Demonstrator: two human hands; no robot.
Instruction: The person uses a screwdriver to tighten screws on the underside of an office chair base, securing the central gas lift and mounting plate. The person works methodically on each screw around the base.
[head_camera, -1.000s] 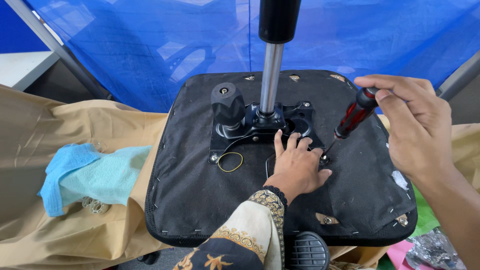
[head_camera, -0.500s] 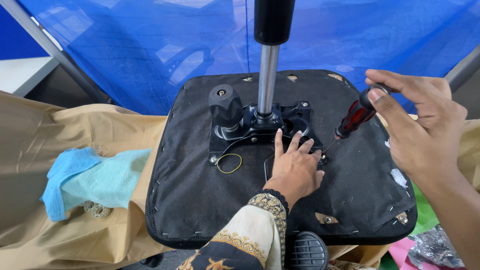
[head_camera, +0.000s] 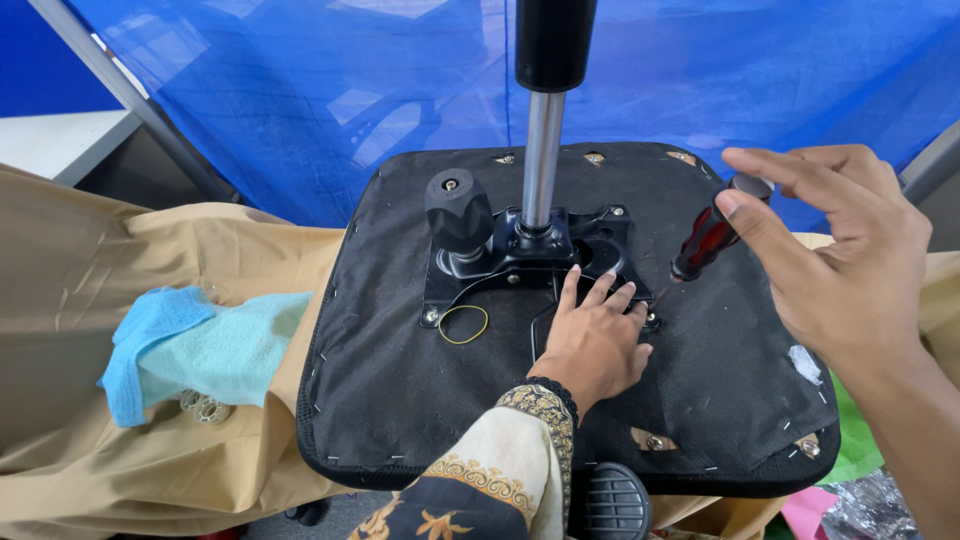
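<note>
Screwdriver (head_camera: 706, 241), red-handled with a dark cap, sits in the right hand (head_camera: 835, 265), its shaft slanting down and leftward to a tip that meets a screw at the right corner of the black metal mounting plate (head_camera: 530, 262). The fingers close lightly around the top of the handle, thumb and forefinger on the cap. The left hand (head_camera: 592, 340), coming out of a patterned cream and black sleeve (head_camera: 492, 478), lies flat and spread on the upturned office-chair seat (head_camera: 400, 370), fingertips just beside the screw; it grips nothing and simply presses down.

The plate is at the middle of the seat's black fabric underside, with a chrome gas-lift column (head_camera: 541, 160) rising from it and a black knob (head_camera: 458, 208) to its left. A yellow rubber band (head_camera: 464, 324) lies on the fabric below the plate. The seat rests on a worktop covered in tan cloth (head_camera: 110, 400), where a light blue rag (head_camera: 190, 345) is bunched to the left.

To my eye the driver leans quite a bit; bringing it more upright over the screw head and pressing along the shaft would keep the tip seated. I would keep the left fingertips clear of a slip.
</note>
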